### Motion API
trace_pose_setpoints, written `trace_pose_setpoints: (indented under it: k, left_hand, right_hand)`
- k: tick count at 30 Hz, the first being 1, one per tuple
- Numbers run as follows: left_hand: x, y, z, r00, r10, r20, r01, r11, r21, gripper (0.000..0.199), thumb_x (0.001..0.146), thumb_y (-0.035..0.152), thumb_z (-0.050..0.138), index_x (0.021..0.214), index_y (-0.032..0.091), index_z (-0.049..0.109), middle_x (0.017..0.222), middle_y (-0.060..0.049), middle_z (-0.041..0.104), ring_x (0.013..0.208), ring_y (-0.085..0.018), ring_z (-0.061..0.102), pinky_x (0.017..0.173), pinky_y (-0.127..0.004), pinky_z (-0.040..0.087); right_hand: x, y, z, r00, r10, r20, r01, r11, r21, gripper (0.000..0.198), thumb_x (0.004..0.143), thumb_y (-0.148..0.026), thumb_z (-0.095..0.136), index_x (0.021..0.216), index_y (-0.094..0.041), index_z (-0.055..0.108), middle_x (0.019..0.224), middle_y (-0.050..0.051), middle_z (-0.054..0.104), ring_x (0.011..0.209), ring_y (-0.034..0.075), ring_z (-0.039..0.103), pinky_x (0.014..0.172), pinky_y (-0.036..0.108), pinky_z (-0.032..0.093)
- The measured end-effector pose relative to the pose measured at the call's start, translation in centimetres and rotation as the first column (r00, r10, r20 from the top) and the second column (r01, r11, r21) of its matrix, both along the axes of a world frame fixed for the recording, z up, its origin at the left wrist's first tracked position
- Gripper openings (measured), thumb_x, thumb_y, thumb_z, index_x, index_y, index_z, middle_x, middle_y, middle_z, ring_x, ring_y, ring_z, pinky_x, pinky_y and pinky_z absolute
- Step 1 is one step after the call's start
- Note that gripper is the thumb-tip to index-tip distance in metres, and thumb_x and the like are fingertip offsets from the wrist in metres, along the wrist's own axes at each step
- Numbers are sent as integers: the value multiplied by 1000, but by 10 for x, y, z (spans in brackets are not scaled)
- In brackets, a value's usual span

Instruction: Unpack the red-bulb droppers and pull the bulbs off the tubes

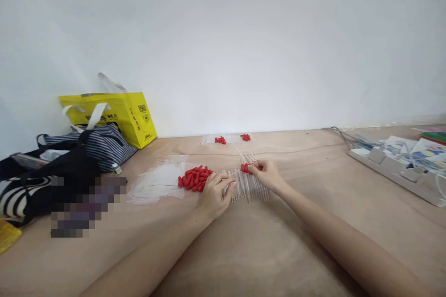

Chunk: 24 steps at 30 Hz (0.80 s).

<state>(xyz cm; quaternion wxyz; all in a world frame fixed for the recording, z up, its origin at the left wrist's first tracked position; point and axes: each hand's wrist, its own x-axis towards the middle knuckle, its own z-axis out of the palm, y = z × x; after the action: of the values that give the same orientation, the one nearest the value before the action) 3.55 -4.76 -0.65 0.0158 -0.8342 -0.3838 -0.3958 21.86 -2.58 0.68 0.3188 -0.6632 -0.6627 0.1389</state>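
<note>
A row of thin clear tubes point(249, 185), like glass dropper tubes, lies side by side on the table in front of me. My left hand point(216, 192) rests at the row's left end, fingers stretched out over the tubes and thumb apart. Beside it on the left is a heap of red rubber bulbs point(195, 178). My right hand point(266, 174) pinches at a small cluster of red bulbs point(245, 167) above the row. More clear tubes point(249, 157) stick out beyond that cluster; my fingertips partly cover the bulbs.
Flat clear plastic bags point(158, 180) lie left of the heap. Near the wall sits a clear packet point(232, 139) with red bulbs at both ends. A yellow bag point(139, 123), a striped pouch point(109, 146) and a black bag point(66, 171) stand left. A white power strip point(393, 174) lies right.
</note>
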Motion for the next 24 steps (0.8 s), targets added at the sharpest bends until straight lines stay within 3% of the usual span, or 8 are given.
trace_pose_setpoints:
  k: [1,3,5,9,13,15,19,24]
  left_hand:
    - [2,-4,1,999,-9,42,11,999,-44,23,83,27,42,88,19,63,85,-4,62,80,-16,51,75,-32,41]
    - [9,-13,4,994,-22,105,36,991,-129,25,85,28,39,85,18,62,83,-4,62,78,-16,51,73,-31,42]
    - [15,-20,6,988,-7,151,36,982,-187,26,85,28,37,82,19,61,80,-3,62,78,-16,52,71,-30,42]
    - [13,-23,3,982,59,182,-25,983,-181,24,86,26,35,82,18,57,74,-3,61,73,-16,54,64,-27,42]
    - [-11,-19,-1,996,80,44,-78,996,-52,21,84,27,40,82,18,58,72,-2,62,72,-16,54,67,-30,38]
    - [-22,-19,-2,997,64,-37,-63,998,13,20,84,28,41,83,20,60,74,-2,64,74,-16,54,68,-30,36]
    - [-24,-22,-2,995,1,-99,11,993,120,19,84,25,42,86,22,61,72,0,66,73,-15,54,69,-31,33]
    - [-16,-22,-2,987,-61,-150,90,977,194,15,83,27,47,88,23,60,78,2,68,76,-15,53,76,-33,30]
  right_hand:
    - [-4,-8,-6,997,55,-57,-54,998,20,32,78,-40,41,65,-16,59,59,0,58,54,10,50,51,20,36]
    - [-15,-23,-17,906,237,-352,-200,970,137,33,76,-42,45,63,-14,57,56,0,54,50,10,45,48,20,34]
    - [-27,-36,-24,849,306,-431,-226,947,227,32,75,-42,48,60,-15,55,54,-1,49,51,9,42,48,21,32]
    - [-33,-52,-25,905,381,-189,-300,887,352,26,80,-33,45,63,-17,57,57,-2,50,58,11,45,57,23,33]
    - [-9,-56,-20,988,157,-2,-127,807,576,19,76,-35,52,79,-17,57,73,3,56,70,15,49,67,28,34]
    - [2,-56,-20,987,96,126,-155,751,642,23,76,-37,53,87,-17,57,85,6,58,80,18,49,73,31,32]
    - [0,-56,-22,882,231,410,-445,695,565,23,82,-33,49,99,-22,57,88,4,61,88,17,49,85,37,23]
    - [-15,-57,-29,839,262,476,-517,657,549,20,85,-21,41,88,-21,61,60,-1,56,67,12,46,82,35,22]
